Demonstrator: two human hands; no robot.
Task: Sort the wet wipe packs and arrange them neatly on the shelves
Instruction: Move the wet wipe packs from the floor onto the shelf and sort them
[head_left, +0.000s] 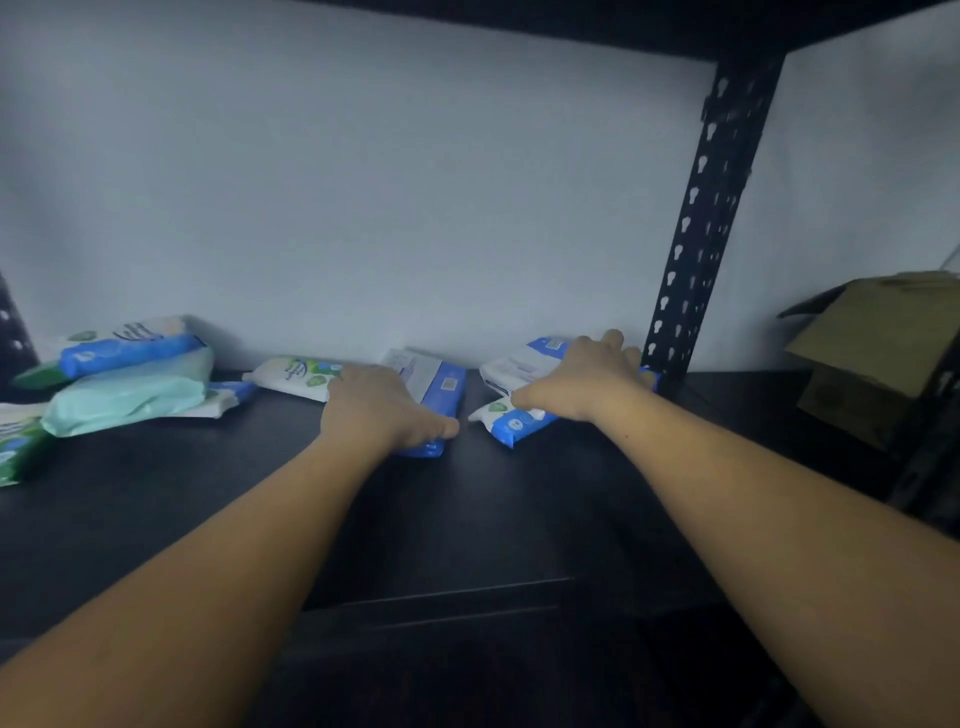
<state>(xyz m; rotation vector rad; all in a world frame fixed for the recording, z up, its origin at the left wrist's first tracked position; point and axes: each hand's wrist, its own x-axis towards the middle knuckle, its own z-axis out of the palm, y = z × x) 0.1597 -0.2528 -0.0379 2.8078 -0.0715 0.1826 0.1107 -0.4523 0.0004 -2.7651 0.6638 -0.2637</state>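
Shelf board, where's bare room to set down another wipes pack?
Free: the wide front strip of the shelf board, in front of all the packs. Crowded: the left pile and the back row toward the post, where the left hand and right hand rest on packs.

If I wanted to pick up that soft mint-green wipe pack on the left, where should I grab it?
Probably across its short width near the middle, coming from above and the front. The mint-green soft plastic pack lies slanted atop other blue-and-white packs, so its top face and near long edge are free, while its underside is covered.
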